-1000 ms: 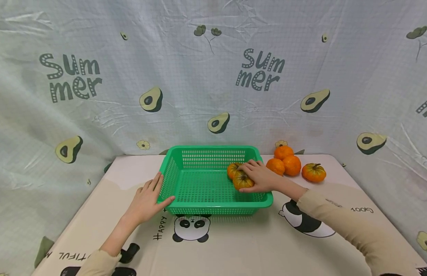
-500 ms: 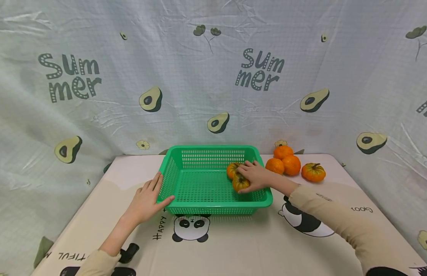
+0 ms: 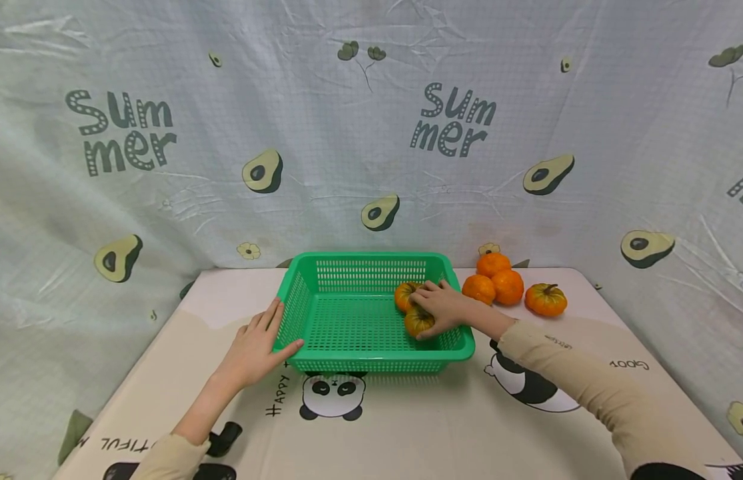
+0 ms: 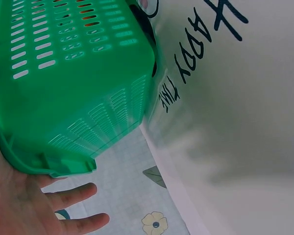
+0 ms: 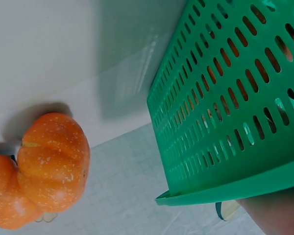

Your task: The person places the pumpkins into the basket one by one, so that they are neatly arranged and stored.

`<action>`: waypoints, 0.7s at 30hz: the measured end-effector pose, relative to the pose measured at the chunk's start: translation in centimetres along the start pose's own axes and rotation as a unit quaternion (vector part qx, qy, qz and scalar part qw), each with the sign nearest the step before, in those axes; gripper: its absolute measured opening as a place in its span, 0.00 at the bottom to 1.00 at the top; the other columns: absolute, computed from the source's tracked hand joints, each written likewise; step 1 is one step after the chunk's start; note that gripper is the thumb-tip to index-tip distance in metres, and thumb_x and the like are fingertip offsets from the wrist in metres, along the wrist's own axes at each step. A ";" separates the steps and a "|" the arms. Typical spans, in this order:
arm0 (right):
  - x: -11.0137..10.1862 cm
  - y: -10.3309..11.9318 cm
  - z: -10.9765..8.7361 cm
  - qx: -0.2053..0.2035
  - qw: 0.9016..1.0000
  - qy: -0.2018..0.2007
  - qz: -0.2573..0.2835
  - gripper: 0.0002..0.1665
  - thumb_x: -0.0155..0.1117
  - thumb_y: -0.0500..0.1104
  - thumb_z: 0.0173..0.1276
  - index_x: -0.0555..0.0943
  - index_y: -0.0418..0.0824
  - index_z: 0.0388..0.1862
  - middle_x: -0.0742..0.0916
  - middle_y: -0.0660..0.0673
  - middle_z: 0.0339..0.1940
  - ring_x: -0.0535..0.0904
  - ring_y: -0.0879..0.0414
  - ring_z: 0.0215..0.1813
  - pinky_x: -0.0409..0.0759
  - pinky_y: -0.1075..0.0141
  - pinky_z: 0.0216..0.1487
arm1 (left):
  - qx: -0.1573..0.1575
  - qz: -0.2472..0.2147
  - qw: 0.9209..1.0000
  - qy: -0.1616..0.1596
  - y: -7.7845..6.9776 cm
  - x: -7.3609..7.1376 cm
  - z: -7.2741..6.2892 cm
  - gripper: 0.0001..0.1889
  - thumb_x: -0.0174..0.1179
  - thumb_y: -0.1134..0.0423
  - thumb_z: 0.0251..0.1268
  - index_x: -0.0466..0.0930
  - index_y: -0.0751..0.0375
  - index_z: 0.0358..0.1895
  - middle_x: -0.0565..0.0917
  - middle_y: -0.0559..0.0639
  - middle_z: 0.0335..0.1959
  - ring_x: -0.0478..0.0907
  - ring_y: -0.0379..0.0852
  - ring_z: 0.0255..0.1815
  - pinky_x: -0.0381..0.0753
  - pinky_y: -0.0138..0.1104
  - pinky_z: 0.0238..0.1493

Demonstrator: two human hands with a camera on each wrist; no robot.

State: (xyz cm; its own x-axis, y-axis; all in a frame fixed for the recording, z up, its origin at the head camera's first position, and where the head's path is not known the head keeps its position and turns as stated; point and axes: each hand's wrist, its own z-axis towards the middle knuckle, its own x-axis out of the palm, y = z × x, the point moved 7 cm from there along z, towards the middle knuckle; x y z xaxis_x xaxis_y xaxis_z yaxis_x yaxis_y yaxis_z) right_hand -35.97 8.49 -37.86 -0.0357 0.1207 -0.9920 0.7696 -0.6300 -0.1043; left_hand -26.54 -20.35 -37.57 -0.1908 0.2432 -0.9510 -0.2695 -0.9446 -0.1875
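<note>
Head: right hand (image 3: 446, 310) grips a striped pumpkin (image 3: 418, 325) inside the green basket (image 3: 371, 356), right side; second pumpkin (image 3: 404, 296) just behind it. Left hand (image 3: 254, 348) on basket's left rim, fingers straight. Three orange fruits (image 3: 494, 281) plus a stemmed pumpkin (image 3: 546, 300) right of basket on the worktop (image 3: 407, 427).

Left wrist: extended fingers (image 4: 73, 196) reach past the rim.

Right wrist: slotted basket wall, two orange fruits apart from it; fingertips hidden.
</note>
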 end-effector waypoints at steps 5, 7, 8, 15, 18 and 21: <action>0.2 0.1 0.1 0.001 1.000 0.006 -0.005 0.43 0.60 0.67 0.50 0.66 0.43 0.57 0.75 0.45 0.54 0.63 0.48 0.54 0.63 0.49 0.49 | 0.000 0.003 1.000 0.001 0.0 0.1 0.0 0.44 0.46 0.37 0.59 0.48 0.70 0.68 0.51 0.63 0.70 0.57 0.64 0.65 0.64 0.58 0.51; 0.2 0.1 0.1 0.003 1.000 0.008 -0.008 0.43 0.60 0.68 0.49 0.66 0.43 0.57 0.75 0.45 0.54 0.63 0.48 0.55 0.63 0.48 0.50 | 0.000 0.004 1.000 0.000 0.0 0.1 0.0 0.44 0.46 0.37 0.59 0.49 0.70 0.68 0.51 0.63 0.70 0.57 0.64 0.64 0.64 0.58 0.50; 0.3 0.1 0.1 0.003 1.000 0.008 -0.009 0.44 0.60 0.68 0.49 0.66 0.43 0.58 0.75 0.45 0.54 0.63 0.48 0.55 0.63 0.48 0.50 | 0.000 0.005 1.000 0.000 -0.1 0.1 0.0 0.44 0.46 0.37 0.59 0.49 0.70 0.68 0.51 0.63 0.70 0.57 0.64 0.64 0.64 0.58 0.50; 0.2 0.2 -0.1 -0.002 1.000 0.000 -0.014 0.42 0.61 0.69 0.48 0.68 0.44 0.54 0.76 0.46 0.51 0.64 0.49 0.51 0.63 0.52 0.46 | -0.001 0.005 1.000 0.001 -0.1 0.1 0.0 0.44 0.46 0.37 0.59 0.49 0.71 0.68 0.51 0.63 0.70 0.57 0.64 0.64 0.64 0.58 0.51; 0.0 0.2 -0.2 -0.002 1.000 -0.003 -0.018 0.41 0.60 0.68 0.49 0.68 0.44 0.54 0.76 0.46 0.51 0.64 0.49 0.51 0.63 0.53 0.45 | -0.001 0.003 1.000 0.001 -0.1 0.0 0.0 0.44 0.46 0.37 0.59 0.49 0.71 0.68 0.51 0.63 0.70 0.57 0.64 0.65 0.63 0.58 0.51; -0.3 0.1 -0.3 -0.001 1.000 -0.019 -0.006 0.39 0.61 0.66 0.51 0.69 0.43 0.54 0.76 0.45 0.52 0.64 0.50 0.50 0.62 0.54 0.45 | -0.003 0.000 1.000 0.002 -0.1 -0.1 -0.1 0.44 0.46 0.37 0.59 0.49 0.70 0.68 0.51 0.63 0.70 0.56 0.64 0.65 0.63 0.59 0.52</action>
State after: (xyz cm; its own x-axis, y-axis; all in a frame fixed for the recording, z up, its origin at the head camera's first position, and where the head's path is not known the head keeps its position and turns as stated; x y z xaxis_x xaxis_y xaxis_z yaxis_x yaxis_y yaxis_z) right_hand -35.72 8.64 -37.55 -0.0687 0.0999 -0.9926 0.7699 -0.6274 -0.1164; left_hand -26.45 -20.30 -37.49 -0.1868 0.2430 -0.9519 -0.2643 -0.9456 -0.1895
